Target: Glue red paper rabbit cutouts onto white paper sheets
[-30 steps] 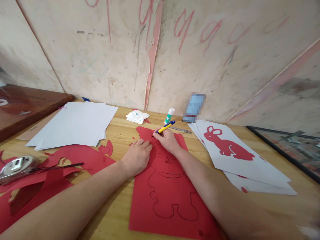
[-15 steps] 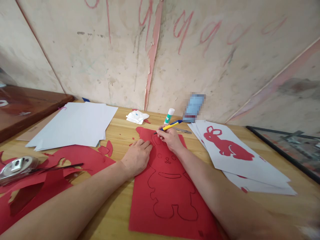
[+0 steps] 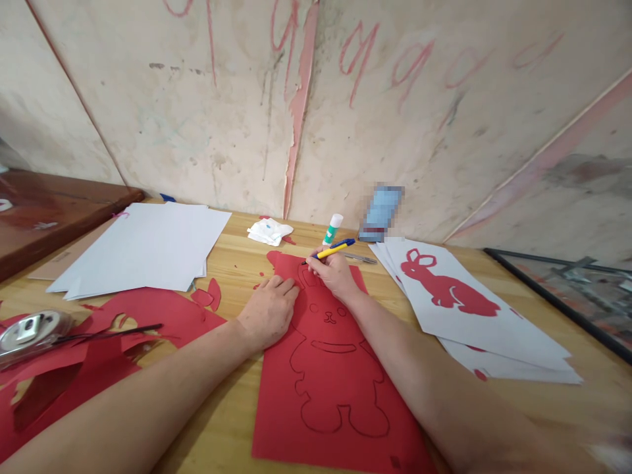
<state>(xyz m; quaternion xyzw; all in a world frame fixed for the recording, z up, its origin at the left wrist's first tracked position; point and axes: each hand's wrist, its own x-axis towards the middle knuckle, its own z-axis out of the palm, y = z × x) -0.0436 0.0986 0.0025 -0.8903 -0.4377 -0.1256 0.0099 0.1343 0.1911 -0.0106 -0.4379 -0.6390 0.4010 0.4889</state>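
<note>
A sheet of red paper lies on the wooden table, bearing the dark outline of a rabbit with a face and a collar band. My right hand is closed round a yellow and blue pen. The pen slants up to the right, its tip at the top of the rabbit's ear outline. Against the upper left part of the sheet rests my left hand, open, its fingers lying on the paper and bent a little. My right forearm covers part of the sheet's right side.
White sheets lie at left, behind red scraps and a tape measure. A glue stick, crumpled tissue and blurred phone are near the wall. Papers with a red rabbit cutout lie right.
The pen leans slightly differently in my right hand, its tip still near the top of the ear outline. My left hand stays on the paper. The whole view has shifted slightly.
</note>
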